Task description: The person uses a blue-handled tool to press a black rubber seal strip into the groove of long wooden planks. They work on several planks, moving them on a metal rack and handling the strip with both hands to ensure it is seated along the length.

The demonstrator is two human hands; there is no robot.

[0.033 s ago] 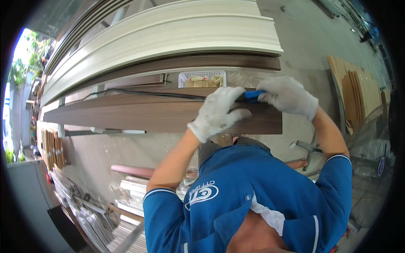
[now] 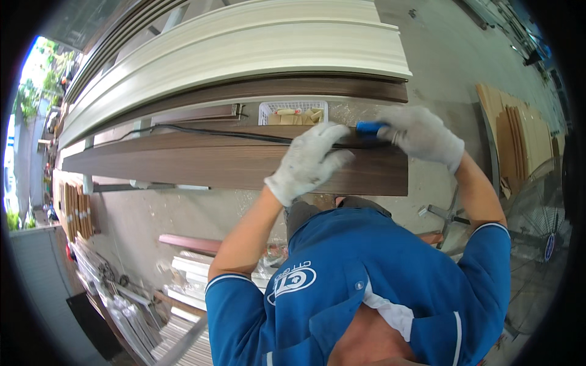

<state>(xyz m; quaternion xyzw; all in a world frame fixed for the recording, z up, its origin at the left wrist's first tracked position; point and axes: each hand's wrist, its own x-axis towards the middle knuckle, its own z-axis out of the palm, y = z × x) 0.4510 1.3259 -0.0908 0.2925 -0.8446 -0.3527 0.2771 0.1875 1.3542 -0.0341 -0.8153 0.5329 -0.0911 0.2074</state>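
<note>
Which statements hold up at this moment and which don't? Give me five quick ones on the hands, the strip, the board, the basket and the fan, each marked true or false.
1. The left hand and the right hand both wear whitish gloves. True.
2. The object at the right hand's fingers is bright red. False: it is a blue object.
3. The black strip runs along the brown board to the left hand. True.
4. The white basket sits between the brown board and the person. False: it is on the board's far side.
5. The fan stands at the right of the view. True.
</note>
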